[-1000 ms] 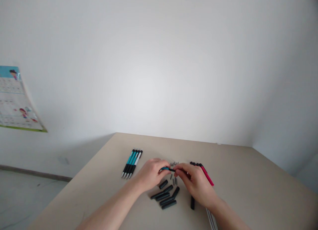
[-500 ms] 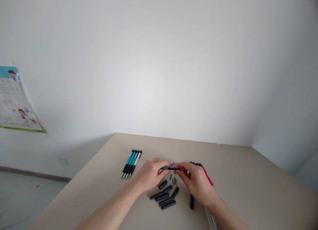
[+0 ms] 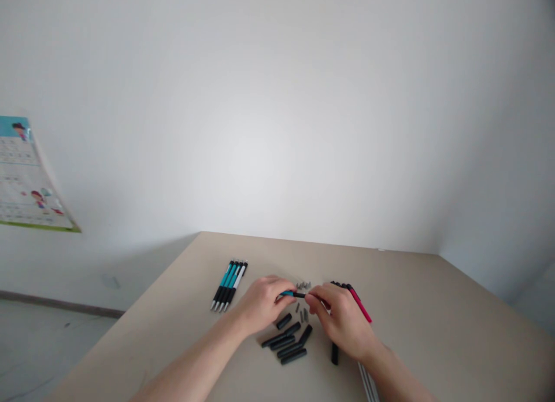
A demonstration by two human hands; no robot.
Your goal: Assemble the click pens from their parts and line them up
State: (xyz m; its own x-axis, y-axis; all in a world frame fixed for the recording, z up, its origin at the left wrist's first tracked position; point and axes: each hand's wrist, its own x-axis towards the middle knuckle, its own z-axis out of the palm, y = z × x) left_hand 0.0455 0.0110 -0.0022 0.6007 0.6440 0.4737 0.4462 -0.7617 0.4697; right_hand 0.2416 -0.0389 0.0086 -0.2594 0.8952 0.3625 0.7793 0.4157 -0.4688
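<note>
Between my hands, level above the table, is a pen (image 3: 298,295) with a blue barrel and a black grip section. My left hand (image 3: 265,301) pinches the blue end. The fingers of my right hand (image 3: 340,316) are closed around its black right end, and their tips hide that end. Below my hands lie several black grip sleeves (image 3: 291,341) in a loose group. Small grey springs (image 3: 303,316) and metal tips (image 3: 303,285) are scattered just beneath and behind the pen.
Several assembled pens (image 3: 229,285), blue and white with black grips, lie in a row at left. Right of my right hand are black barrels and a red one (image 3: 361,303). Thin pale refills (image 3: 367,383) lie under my right forearm. The beige table (image 3: 416,309) meets a white wall.
My right fingers have curled and shifted slightly along the pen's black end. My left hand stays where it was, still gripping the blue part.
</note>
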